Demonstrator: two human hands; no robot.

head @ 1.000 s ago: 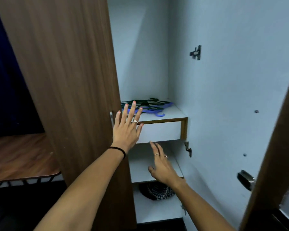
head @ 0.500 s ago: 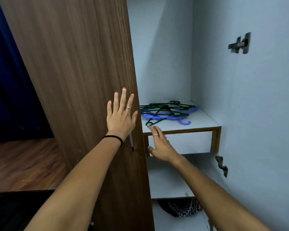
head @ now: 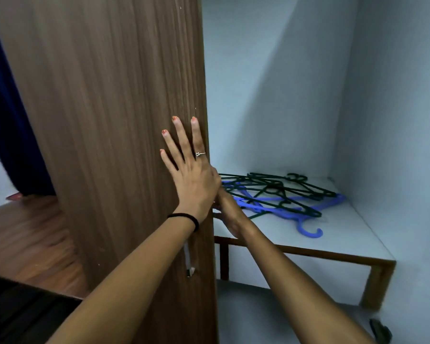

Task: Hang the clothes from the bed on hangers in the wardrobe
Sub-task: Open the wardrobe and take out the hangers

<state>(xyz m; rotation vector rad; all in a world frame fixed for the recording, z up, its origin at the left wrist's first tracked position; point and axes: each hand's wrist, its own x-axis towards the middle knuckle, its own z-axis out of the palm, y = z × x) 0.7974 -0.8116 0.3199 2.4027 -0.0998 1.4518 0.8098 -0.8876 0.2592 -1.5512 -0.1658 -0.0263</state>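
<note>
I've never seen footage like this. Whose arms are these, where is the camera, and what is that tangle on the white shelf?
There is no machine here: the arms belong to a person wearing a wide-angle camera on the head, so you look forward and down along them. The left hand lies flat with straight fingers against the brown wardrobe door. The right hand reaches past the door's edge onto the white shelf, towards a heap of clothes hangers: several dark green hangers and at least one blue hanger. The left hand covers the right hand's fingers, so I cannot tell whether it grips a hanger yet. No clothes are visible.
</note>
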